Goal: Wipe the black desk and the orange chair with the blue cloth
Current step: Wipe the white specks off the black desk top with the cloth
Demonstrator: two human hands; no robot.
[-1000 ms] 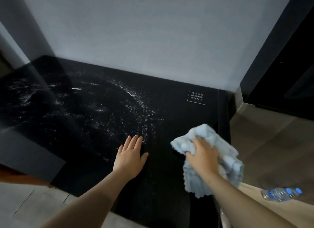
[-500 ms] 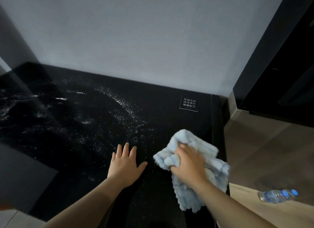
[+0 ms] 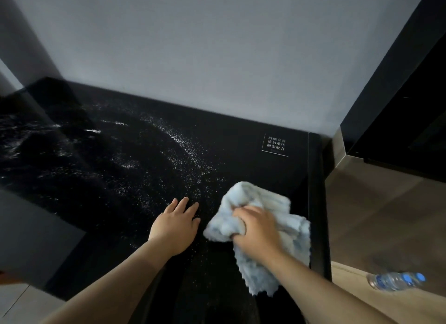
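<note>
Black desk at nine o'clock, glossy, speckled with pale streaks. Left hand at six o'clock, flat on the desk, fingers spread, holding nothing. Blue cloth at five o'clock, pale, ribbed, crumpled, bunched under right hand, fingers curled into it. Plastic bottle at four o'clock, lying on its side.

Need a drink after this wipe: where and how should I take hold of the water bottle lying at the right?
Take the water bottle around its clear middle, coming from above. It lies on its side on the wooden surface, blue cap pointing right, so a grip across the body should fit better than one at the narrow cap end.
</note>
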